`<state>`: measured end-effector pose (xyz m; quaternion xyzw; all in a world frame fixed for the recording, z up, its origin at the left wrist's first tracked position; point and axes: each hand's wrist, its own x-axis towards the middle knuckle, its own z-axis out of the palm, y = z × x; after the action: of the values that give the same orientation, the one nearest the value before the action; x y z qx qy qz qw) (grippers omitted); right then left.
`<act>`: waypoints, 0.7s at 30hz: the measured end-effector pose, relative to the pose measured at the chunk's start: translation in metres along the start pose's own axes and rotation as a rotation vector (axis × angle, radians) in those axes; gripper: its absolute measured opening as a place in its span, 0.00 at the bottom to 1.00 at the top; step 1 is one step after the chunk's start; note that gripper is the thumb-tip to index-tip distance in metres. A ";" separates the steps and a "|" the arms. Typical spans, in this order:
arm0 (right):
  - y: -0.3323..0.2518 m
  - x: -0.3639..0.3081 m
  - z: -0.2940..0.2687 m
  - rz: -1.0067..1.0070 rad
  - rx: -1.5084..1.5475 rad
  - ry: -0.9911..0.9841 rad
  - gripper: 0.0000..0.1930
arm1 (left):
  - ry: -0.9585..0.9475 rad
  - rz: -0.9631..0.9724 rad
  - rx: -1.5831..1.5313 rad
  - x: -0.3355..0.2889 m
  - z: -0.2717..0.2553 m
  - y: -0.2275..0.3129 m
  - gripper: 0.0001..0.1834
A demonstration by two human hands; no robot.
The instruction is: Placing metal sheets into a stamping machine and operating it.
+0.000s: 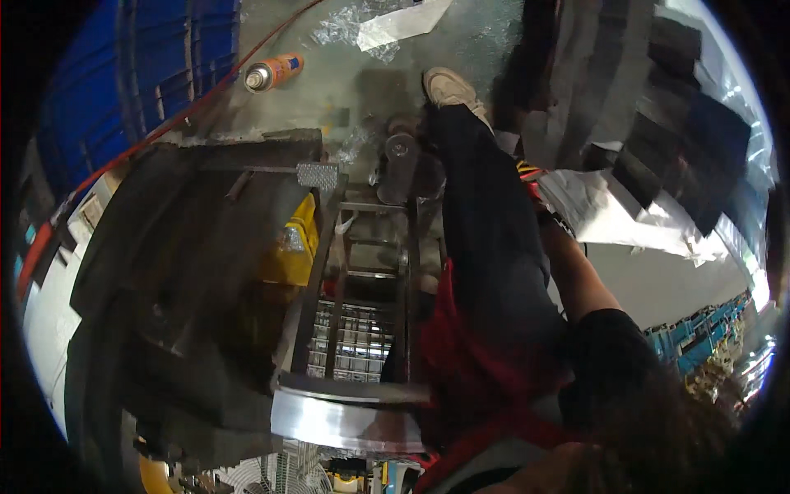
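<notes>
My right arm, in a short black sleeve, reaches along the outside of my black-trousered leg (pixel 485 206). At its end my right hand (pixel 535 189) shows only in part beside the knee. Red and yellow-black stripes cover it or sit against it; I cannot make out whether this is a glove or a held thing. A dark band (pixel 561 221) circles the wrist. Crumpled white sheeting (pixel 605 206) lies just right of the hand. The fingers are hidden, so their grip does not show. My left hand is out of the picture.
Left of my leg stands a metal frame (pixel 329 288) with a wire grid and a bright curved bar (pixel 346 418). An orange spray can (pixel 276 72) lies on the floor near a red hose (pixel 189 111) and blue crates (pixel 177 58). Dark grey sheets (pixel 601 74) stand at the right.
</notes>
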<state>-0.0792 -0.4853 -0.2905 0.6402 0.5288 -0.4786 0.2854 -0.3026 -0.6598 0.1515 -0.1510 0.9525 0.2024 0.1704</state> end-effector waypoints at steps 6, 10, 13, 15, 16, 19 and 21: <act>-0.012 0.046 0.036 -0.017 -0.048 0.049 0.21 | -0.011 0.007 0.070 0.032 0.025 0.012 0.52; -0.023 0.070 0.043 -0.051 -0.086 0.057 0.20 | 0.002 0.003 0.091 0.036 0.032 0.012 0.52; -0.019 0.057 0.043 -0.048 -0.106 0.050 0.20 | 0.005 0.000 0.098 0.038 0.030 0.013 0.52; -0.016 0.049 0.038 -0.045 -0.105 0.063 0.20 | 0.000 0.014 0.099 0.041 0.031 0.014 0.52; -0.015 0.043 0.035 -0.053 -0.112 0.065 0.20 | 0.007 0.018 0.090 0.037 0.026 0.012 0.52; -0.012 0.021 0.020 -0.066 -0.119 0.095 0.20 | 0.015 0.046 0.064 0.032 0.015 0.001 0.52; -0.011 0.010 0.010 -0.071 -0.121 0.111 0.20 | 0.027 0.068 0.050 0.029 0.009 0.000 0.52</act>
<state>-0.0933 -0.4869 -0.3021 0.6282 0.5942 -0.4192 0.2766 -0.3263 -0.6627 0.1326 -0.1172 0.9640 0.1820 0.1541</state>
